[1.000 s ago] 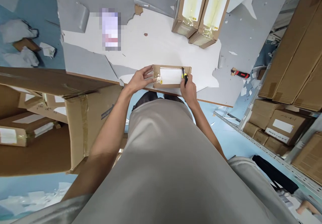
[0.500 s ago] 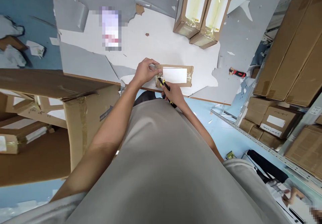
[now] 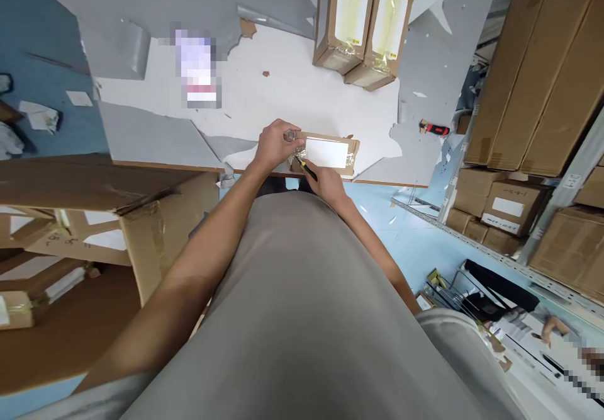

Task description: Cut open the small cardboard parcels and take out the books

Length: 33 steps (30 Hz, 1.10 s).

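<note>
A small flat cardboard box (image 3: 355, 150) with a white label (image 3: 326, 153) lies at the table's near edge, slightly tilted in view. Shiny clear tape covers both its ends. My left hand (image 3: 276, 145) grips the box's left end, fingers curled, with a bit of clear tape (image 3: 289, 135) at the fingertips. In the closed fingers of my right hand (image 3: 329, 184) is a black and yellow utility knife (image 3: 309, 170). Its tip points at the taped left end; whether the blade is in the tape I cannot tell.
Two taped cartons (image 3: 352, 14) stand at the back of the table (image 3: 136, 133). A red and black cutter (image 3: 434, 128) lies on the right. An open large carton (image 3: 155, 237) holding boxes is at left; shelves of cartons (image 3: 512, 206) are at right. Another person's arm (image 3: 554, 329) shows lower right.
The box has turned slightly, its right end nearer me. The knife has shifted a little along the left end, and tape now shows at my left fingertips. The whole view has shifted too.
</note>
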Available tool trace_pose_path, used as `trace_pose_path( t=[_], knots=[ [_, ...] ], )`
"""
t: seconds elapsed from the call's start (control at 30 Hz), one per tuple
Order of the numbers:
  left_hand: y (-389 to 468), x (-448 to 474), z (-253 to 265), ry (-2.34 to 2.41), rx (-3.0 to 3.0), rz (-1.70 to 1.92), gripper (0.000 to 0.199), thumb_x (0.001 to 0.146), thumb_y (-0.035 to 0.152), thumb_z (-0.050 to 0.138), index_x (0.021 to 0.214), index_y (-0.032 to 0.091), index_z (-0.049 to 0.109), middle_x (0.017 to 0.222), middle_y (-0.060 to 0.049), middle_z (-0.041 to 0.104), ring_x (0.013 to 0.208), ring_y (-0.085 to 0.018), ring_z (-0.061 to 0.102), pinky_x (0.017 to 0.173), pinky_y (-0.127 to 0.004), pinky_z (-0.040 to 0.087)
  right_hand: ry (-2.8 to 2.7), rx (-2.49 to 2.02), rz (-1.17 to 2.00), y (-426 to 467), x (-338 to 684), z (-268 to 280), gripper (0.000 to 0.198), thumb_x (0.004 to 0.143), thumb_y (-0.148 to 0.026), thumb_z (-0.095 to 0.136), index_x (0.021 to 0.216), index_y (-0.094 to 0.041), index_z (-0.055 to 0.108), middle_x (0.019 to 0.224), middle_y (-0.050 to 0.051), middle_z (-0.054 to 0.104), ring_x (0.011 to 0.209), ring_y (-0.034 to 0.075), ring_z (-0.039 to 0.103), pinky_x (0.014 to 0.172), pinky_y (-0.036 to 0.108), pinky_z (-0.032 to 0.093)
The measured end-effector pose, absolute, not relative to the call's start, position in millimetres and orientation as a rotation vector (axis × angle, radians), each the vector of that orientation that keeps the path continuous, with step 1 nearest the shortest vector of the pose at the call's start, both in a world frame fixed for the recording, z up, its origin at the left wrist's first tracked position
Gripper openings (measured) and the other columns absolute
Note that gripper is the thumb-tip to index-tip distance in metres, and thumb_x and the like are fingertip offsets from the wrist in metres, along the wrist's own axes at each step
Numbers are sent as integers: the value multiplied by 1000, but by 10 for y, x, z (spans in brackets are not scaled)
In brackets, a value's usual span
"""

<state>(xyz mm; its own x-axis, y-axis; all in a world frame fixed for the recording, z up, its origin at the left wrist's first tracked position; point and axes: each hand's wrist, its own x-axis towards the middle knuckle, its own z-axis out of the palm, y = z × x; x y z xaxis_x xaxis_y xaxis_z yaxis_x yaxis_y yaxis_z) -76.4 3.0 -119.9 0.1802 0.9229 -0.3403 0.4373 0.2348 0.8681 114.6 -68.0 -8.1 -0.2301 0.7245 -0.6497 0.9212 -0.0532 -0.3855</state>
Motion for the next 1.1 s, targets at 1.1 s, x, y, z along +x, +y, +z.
trace_pose_path(
  t=[1.1],
  knots=[
    [63, -747, -1346, 1456, 1334, 632, 31, 88, 38, 94, 118, 29, 91, 128, -8, 82, 94, -29, 83, 113, -52, 63, 2151, 1288, -626, 17, 1268, 36, 41, 121, -24, 46, 134, -14, 84, 121, 23, 87, 129, 42, 78, 110, 57, 51]
  ],
)
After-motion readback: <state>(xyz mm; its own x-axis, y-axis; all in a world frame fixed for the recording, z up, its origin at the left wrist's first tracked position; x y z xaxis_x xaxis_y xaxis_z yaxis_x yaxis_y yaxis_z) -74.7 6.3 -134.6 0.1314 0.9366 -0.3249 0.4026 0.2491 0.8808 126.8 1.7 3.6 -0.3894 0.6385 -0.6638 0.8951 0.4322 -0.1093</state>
